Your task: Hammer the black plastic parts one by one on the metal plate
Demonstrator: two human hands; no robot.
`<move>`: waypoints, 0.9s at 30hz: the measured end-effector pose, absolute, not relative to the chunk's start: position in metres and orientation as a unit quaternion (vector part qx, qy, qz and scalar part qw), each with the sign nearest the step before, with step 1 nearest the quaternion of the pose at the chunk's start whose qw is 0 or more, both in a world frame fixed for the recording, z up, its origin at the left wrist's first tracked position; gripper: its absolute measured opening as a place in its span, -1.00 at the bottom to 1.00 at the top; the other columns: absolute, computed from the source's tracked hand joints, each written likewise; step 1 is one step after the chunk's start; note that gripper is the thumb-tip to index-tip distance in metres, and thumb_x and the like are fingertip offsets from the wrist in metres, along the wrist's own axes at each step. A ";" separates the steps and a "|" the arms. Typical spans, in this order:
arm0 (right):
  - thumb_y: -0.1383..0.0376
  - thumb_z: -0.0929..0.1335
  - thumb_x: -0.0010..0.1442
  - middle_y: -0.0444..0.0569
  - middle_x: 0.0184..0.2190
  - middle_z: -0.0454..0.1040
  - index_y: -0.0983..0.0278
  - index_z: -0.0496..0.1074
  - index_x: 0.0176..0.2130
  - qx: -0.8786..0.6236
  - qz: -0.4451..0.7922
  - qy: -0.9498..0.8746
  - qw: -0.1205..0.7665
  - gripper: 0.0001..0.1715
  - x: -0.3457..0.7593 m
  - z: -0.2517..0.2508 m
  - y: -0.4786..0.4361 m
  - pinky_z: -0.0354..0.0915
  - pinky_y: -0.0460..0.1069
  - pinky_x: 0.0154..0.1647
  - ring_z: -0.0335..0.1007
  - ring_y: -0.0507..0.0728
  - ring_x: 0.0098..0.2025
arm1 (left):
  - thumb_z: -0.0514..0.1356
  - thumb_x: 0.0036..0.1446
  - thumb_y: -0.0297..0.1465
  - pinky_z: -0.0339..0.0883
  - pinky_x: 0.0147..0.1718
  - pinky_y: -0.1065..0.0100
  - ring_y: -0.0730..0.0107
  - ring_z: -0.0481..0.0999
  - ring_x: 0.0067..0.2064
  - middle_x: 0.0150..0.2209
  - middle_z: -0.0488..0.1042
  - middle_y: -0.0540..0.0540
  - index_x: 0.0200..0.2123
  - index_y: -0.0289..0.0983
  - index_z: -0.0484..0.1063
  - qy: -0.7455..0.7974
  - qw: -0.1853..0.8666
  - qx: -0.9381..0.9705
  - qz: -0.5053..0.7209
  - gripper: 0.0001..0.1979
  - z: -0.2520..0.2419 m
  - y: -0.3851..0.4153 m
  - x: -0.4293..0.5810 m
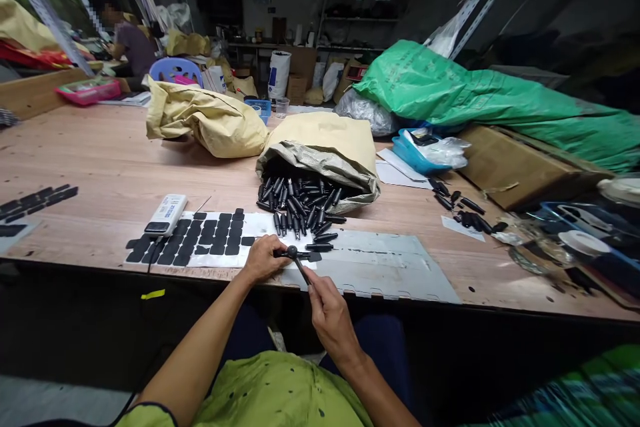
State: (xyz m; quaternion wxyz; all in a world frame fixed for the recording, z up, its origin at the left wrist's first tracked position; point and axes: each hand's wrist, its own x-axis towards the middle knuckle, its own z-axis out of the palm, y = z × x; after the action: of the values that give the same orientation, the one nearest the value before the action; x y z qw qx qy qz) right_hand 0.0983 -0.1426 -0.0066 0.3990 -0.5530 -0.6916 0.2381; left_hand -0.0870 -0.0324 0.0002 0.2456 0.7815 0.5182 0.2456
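My left hand [267, 260] is closed at the table's front edge, its fingertips on a small black piece lying partly under the tool. My right hand [330, 313] grips the dark slim handle of a tool with a rounded black head [292, 251]. That head sits right by my left fingertips, over the black piece. Just beyond the hands, several black tapered plastic pieces [300, 203] spill from the mouth of a yellow woven bag [323, 128]. A few lie loose near my right hand, one of them a black tube [319, 247].
Left of my hands, rows of flat black pads [220, 233] lie on white sheet, with a white device [167, 215] behind. A grey sheet [380, 267] covers the table to the right. Farther off are a cardboard box [520, 163], a green sack [480, 90] and a seated person [133, 47].
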 end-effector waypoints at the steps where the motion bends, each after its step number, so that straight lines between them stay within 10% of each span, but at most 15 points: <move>1: 0.29 0.16 0.38 -0.01 -0.20 0.46 0.16 0.33 0.23 -0.555 0.235 -0.688 0.404 -0.51 0.099 -0.005 -0.142 0.40 -0.06 -0.11 0.44 0.05 -0.19 | 0.33 0.03 -0.38 0.20 -0.23 0.31 0.34 0.40 -0.28 -0.40 0.46 0.00 -0.33 -0.21 0.60 0.517 0.247 0.781 0.248 -0.91 0.000 -0.033 -0.087; 17: 0.22 0.18 0.36 0.02 -0.09 0.46 0.19 0.40 0.17 -0.652 0.127 -0.629 0.404 -0.54 0.145 0.003 -0.121 0.32 -0.01 -0.07 0.40 0.11 -0.09 | 0.33 0.01 -0.37 0.21 -0.20 0.29 0.31 0.41 -0.26 -0.37 0.48 0.00 -0.32 -0.21 0.57 0.517 0.237 0.785 0.246 -0.88 0.002 -0.036 -0.087; 27: 0.35 0.23 0.30 0.06 -0.28 0.37 0.16 0.51 0.05 -0.801 -0.145 -0.559 0.160 -0.60 0.203 -0.024 -0.071 -0.05 0.01 -0.35 0.15 0.13 -0.28 | 0.32 0.07 -0.32 0.21 -0.22 0.28 0.29 0.42 -0.26 -0.35 0.49 -0.04 -0.31 -0.23 0.52 0.491 0.214 0.803 0.261 -0.87 0.002 -0.037 -0.089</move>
State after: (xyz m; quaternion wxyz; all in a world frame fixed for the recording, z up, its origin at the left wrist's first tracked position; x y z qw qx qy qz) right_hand 0.2026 -0.0712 -0.0238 0.1604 -0.8006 -0.5589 -0.1449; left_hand -0.0886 -0.0372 0.0019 0.2137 0.8029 0.4912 0.2615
